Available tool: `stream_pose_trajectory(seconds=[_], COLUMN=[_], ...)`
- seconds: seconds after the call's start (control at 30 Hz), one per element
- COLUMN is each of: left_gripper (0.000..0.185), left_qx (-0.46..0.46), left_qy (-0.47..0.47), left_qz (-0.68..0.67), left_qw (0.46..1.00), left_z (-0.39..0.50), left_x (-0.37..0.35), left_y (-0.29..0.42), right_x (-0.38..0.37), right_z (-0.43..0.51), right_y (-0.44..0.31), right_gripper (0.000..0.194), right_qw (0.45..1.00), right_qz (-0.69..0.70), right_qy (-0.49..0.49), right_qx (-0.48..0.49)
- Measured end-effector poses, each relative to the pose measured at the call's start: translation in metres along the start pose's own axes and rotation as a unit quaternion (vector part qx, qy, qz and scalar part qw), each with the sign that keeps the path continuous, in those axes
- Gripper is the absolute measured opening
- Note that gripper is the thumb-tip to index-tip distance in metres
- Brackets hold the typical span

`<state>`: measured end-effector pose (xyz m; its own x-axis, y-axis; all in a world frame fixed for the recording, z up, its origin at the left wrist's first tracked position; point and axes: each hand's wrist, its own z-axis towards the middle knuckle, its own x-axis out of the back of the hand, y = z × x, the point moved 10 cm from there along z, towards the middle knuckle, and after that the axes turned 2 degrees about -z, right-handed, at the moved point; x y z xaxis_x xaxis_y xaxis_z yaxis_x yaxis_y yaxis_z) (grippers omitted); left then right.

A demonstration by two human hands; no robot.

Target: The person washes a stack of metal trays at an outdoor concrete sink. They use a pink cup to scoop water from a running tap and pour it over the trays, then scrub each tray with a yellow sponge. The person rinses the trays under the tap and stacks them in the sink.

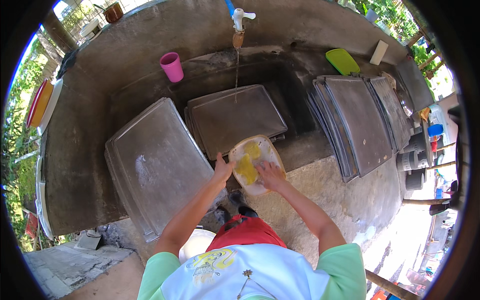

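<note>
A shallow, pale plastic tub (278,165) with a tan rim is in front of me at the sink's near edge. It holds cloudy, sudsy liquid and a yellow sponge or cloth (246,168). My left hand (223,171) is at the tub's left rim, thumb against it and a finger stretched away; whether it bears the tub's weight is unclear. Inside the tub, my right hand (271,175) dips its spread fingers into the suds beside the yellow piece. Left of the tub, a stack of metal baking trays (161,161) leans, with a white foamy patch on top.
Water runs from a white-handled tap (239,17) onto more trays (240,112) in the concrete sink (296,82). A pink cup (172,67) and a green lid (342,62) sit along the back. Several trays (360,123) are stacked at right. A whitish bucket (198,242) stands by my legs.
</note>
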<state>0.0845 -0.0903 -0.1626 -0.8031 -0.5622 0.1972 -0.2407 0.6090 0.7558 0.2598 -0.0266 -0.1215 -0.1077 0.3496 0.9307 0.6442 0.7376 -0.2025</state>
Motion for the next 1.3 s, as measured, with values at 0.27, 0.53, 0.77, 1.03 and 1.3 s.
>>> stream_pose_trajectory(seconds=[0.27,0.53,0.77,1.03,1.3], left_gripper=[0.058,0.056,0.057,0.038,0.031], left_qx=[-0.050,-0.053,-0.254,-0.254,-0.163], left_qy=[-0.138,-0.162,-0.054,0.516,0.543], left_qz=[-0.013,0.038,0.085,0.229,0.308], left_qw=[0.989,0.985,0.962,0.785,0.764], left_z=[-0.029,-0.036,-0.047,-0.118,-0.105], left_x=[-0.040,-0.063,-0.019,0.306,0.355], left_y=[-0.004,0.027,0.040,0.017,-0.060], right_x=[0.018,0.091,0.081,0.110,0.059], right_z=[0.003,-0.005,0.040,0.072,0.221], right_y=[0.020,0.047,0.036,-0.224,-0.356], right_gripper=[0.045,0.039,0.031,0.058,0.056], right_qw=[0.985,0.944,0.945,0.957,0.947], right_qz=[0.156,0.252,0.241,0.082,-0.021], right_qy=[0.071,0.212,0.214,0.138,0.207], right_qx=[0.007,-0.030,-0.050,0.242,0.244])
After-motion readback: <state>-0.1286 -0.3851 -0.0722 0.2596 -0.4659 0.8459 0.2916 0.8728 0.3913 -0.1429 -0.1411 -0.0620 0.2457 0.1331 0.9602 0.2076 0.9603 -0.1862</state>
